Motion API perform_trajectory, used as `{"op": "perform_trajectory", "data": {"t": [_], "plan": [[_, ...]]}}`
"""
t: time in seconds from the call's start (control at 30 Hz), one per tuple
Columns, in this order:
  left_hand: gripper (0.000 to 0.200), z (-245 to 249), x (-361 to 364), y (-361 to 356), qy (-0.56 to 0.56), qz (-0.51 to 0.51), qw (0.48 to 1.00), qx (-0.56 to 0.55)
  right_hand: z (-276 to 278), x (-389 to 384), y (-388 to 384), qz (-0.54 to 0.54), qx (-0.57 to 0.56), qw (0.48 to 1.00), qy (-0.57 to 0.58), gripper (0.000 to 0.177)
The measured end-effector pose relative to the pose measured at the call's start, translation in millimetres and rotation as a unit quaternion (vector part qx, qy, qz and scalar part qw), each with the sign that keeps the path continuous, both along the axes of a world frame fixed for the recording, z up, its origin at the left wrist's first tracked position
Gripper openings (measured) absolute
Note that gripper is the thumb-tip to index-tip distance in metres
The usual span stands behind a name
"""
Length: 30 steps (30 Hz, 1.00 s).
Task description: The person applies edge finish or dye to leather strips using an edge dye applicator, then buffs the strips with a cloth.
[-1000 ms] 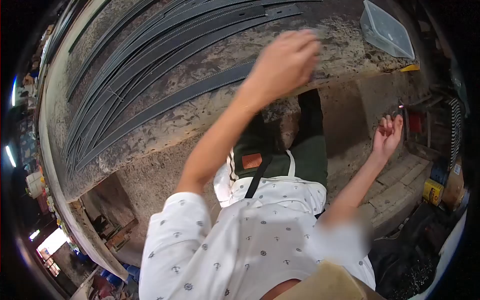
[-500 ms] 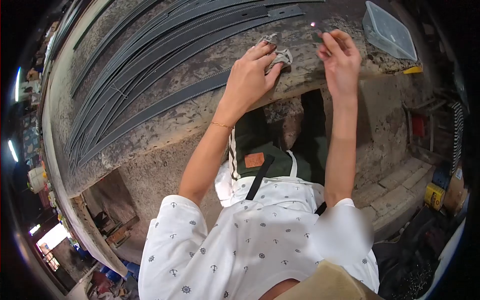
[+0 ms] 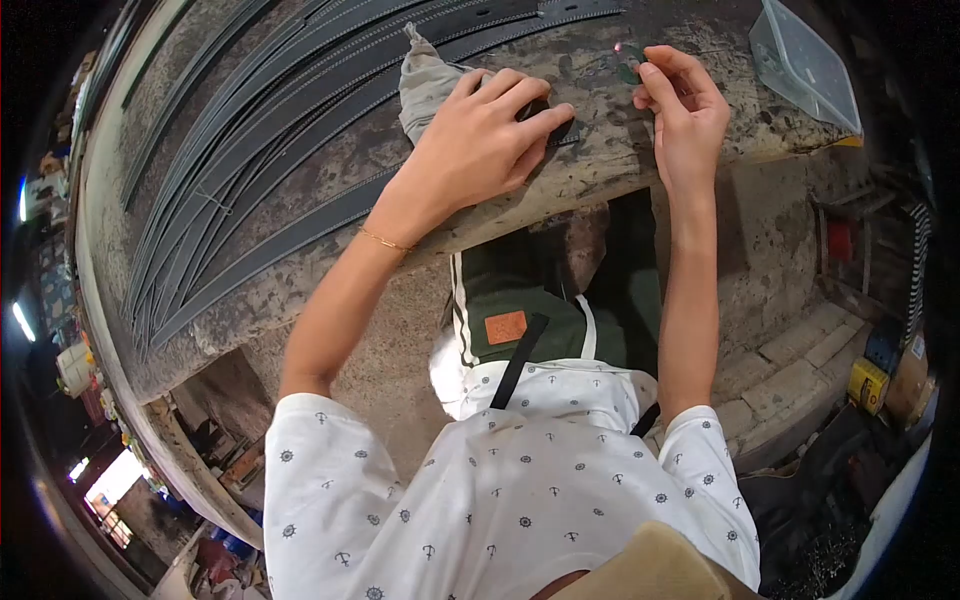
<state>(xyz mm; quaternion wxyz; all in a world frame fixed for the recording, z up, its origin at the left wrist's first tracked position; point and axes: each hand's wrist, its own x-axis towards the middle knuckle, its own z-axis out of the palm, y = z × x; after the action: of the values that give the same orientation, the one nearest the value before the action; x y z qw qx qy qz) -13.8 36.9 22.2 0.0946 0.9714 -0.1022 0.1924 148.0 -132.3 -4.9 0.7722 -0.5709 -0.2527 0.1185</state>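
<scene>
Several long dark leather straps [image 3: 250,110] lie side by side on a worn, stained workbench [image 3: 620,165]. My left hand [image 3: 480,140] presses palm-down on a grey cloth [image 3: 425,85], holding it on the end of the nearest strap [image 3: 300,225], with its fingers stretched over the strap. My right hand [image 3: 685,110] pinches a small dark lighter [image 3: 628,70] just right of that strap end. A tiny flame [image 3: 618,47] shows at the lighter's tip.
A clear plastic box [image 3: 805,65] sits on the bench at the far right. Below the bench edge are my green apron and white patterned shirt. Stone steps, a yellow box [image 3: 865,385] and clutter lie on the floor to the right.
My right hand came up from beside the bench to the strap end with the lit lighter. My left hand pulled the cloth nearer and flattened it on the strap.
</scene>
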Motion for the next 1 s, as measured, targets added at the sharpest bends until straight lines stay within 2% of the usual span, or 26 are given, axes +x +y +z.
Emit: {"op": "perform_trajectory", "data": {"t": [0.23, 0.5, 0.63, 0.67, 0.7, 0.77, 1.0], "plan": [[0.04, -10, 2, 6, -0.033, -0.033, 0.998, -0.033, 5, -5, -2, 0.01, -0.072, 0.997, -0.02, 0.017], [0.029, -16, 3, 12, -0.062, -0.025, 0.991, -0.119, 14, -17, -4, 0.058, -0.214, 0.964, -0.146, 0.008], [0.033, -5, -2, 8, -0.012, -0.011, 0.993, -0.12, 9, -14, -5, 0.1, -0.208, 0.962, -0.143, 0.006], [0.029, -9, 8, 14, -0.078, -0.044, 0.99, -0.108, 10, -15, -6, 0.101, -0.217, 0.959, -0.151, 0.006], [0.029, -7, 6, 14, -0.076, -0.042, 0.99, -0.11, 11, -16, -5, 0.102, -0.224, 0.956, -0.159, 0.006], [0.037, -4, 3, 14, -0.001, -0.052, 0.988, -0.146, 11, -17, -5, 0.102, -0.229, 0.955, -0.159, 0.006], [0.035, -11, 4, 16, -0.032, -0.055, 0.988, -0.138, 11, -17, -4, 0.088, -0.25, 0.946, -0.189, 0.007]]}}
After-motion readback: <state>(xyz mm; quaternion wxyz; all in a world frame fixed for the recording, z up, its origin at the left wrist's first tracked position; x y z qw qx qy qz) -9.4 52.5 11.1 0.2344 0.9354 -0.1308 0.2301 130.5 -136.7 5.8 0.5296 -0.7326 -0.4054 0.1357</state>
